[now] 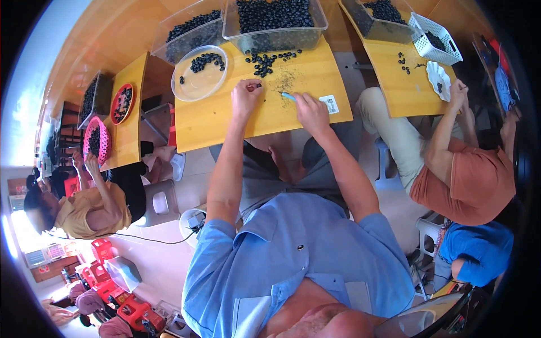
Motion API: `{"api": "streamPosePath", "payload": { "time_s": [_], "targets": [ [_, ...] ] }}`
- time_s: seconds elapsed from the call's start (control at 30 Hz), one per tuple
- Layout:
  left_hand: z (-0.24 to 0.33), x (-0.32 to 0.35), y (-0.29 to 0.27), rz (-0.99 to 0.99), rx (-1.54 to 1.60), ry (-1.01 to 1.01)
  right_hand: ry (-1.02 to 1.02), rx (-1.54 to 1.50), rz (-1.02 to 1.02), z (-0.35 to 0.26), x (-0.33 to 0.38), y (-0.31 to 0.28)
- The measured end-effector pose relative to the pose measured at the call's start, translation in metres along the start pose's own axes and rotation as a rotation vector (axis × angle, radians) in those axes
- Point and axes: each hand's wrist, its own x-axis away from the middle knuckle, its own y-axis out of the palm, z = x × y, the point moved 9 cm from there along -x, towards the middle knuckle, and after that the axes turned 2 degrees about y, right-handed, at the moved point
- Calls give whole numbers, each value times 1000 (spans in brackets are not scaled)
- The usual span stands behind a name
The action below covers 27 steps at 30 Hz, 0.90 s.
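My left hand (245, 98) is over the yellow table (225, 132), its fingers closed on a small dark round bead-like piece (258, 85). To its right, my right hand (313, 115) is wrapped round a slim light-blue tool (288, 96); its tip points left, and its kind is too small to tell. Dark crumbs (288, 81) are scattered on the wood beyond the tool. A loose pile of dark round pieces (262, 66) lies past my left hand. Left of that stands a round clear tray (194, 89) with several more pieces in it.
A large clear bin (276, 40) full of dark pieces stands at the table's far edge, with another bin (189, 42) beside it. A white label (328, 103) lies right of my right hand. People sit at neighbouring tables, one at left (96, 205) and one at right (468, 180).
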Motion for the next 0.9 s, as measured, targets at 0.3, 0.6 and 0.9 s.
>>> {"api": "streamPosePath", "payload": {
  "time_s": [0.3,0.6,0.9],
  "targets": [
    [-1,40,46,-96,466,-220,3,1,-9,-1,-1,2],
    [12,49,45,-45,451,-93,-14,17,-6,1,0,4],
    [22,51,36,-31,394,-39,-49,27,-19,-5,0,3]
  ]
}}
